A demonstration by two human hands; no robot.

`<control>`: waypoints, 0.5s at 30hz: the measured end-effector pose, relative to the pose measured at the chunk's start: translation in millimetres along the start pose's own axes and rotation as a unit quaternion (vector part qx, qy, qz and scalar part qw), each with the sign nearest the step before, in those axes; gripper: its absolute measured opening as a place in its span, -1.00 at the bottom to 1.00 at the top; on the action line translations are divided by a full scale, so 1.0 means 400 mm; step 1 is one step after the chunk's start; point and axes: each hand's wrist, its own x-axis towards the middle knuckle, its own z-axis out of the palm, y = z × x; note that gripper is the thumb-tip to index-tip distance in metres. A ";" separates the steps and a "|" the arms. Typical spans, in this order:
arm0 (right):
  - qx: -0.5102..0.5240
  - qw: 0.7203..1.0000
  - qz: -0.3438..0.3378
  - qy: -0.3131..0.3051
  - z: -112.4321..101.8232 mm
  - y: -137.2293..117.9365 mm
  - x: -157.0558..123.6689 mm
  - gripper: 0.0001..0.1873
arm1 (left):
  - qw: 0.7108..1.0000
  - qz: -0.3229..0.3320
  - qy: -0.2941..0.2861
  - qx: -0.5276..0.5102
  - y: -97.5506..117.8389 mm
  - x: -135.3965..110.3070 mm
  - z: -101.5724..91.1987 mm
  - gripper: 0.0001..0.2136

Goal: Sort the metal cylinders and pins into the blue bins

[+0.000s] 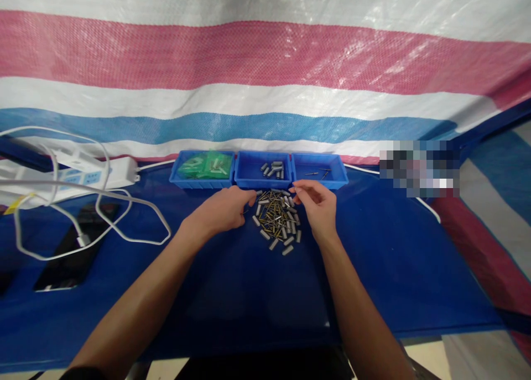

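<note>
A pile of thin brass-coloured pins mixed with short grey metal cylinders lies on the blue tabletop. At the pile's left edge is my left hand, its fingers curled; a small dark sliver shows by the fingertips, too small to name. My right hand is at the upper right of the pile with thumb and forefinger brought together. Whatever it pinches, if anything, is too small to make out. Just behind the hands stand three blue bins: a left bin, a middle bin and a right bin.
The left bin holds a green plastic bag, the middle one several grey cylinders, the right one a few thin pins. At left are a white power strip, looped white cables and a black phone. A striped sheet hangs behind.
</note>
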 end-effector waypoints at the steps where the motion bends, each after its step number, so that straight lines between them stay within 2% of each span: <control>1: -0.001 1.000 0.000 -0.001 0.000 -0.001 0.000 -0.85 | 1.000 0.006 0.005 0.004 0.005 0.004 -0.003 -0.62; 4: -0.002 1.000 -0.003 -0.001 0.000 -0.006 0.000 -0.85 | 0.998 0.046 0.018 -0.027 0.025 0.020 -0.025 -0.68; 6: -0.001 1.000 -0.005 -0.007 0.001 -0.008 0.000 -0.85 | 0.992 0.103 0.017 -0.074 0.042 0.033 -0.043 -0.73; 9: 0.002 1.000 -0.007 -0.028 0.002 -0.009 -0.002 -0.85 | 0.979 0.166 0.039 -0.115 0.065 0.050 -0.058 -0.70; 12: 0.002 0.999 -0.011 -0.049 0.001 -0.009 -0.005 -0.83 | 0.971 0.169 0.072 -0.151 0.073 0.058 -0.048 -0.66; 15: -0.001 0.998 -0.013 -0.067 0.000 -0.013 -0.008 -0.82 | 0.956 0.149 0.092 -0.235 0.070 0.056 -0.031 -0.72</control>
